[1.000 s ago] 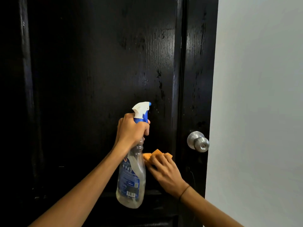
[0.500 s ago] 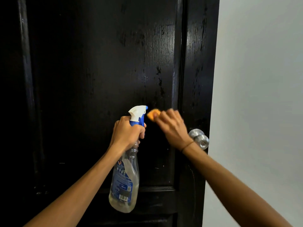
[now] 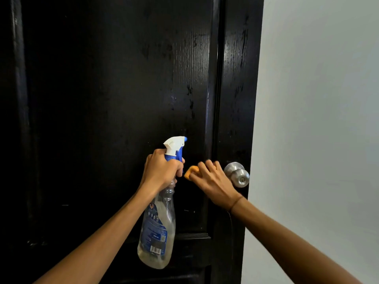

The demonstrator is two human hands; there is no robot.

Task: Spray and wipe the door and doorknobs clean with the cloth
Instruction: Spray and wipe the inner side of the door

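A glossy black panelled door (image 3: 114, 95) fills the left and middle of the view, with wet streaks on its right side. My left hand (image 3: 162, 171) grips the neck of a clear spray bottle (image 3: 159, 226) with a white and blue trigger head; the bottle hangs down in front of the door. My right hand (image 3: 213, 181) presses an orange cloth (image 3: 190, 171) flat against the door, just left of the silver doorknob (image 3: 238, 174). Most of the cloth is hidden under my fingers.
A pale grey wall (image 3: 320, 119) stands to the right of the door's edge. The door's raised stile runs vertically between the panel and the knob.
My right hand swept the cloth up from below the bottle to beside its trigger head, then down and right toward the knob. The bottle stayed about where it was.
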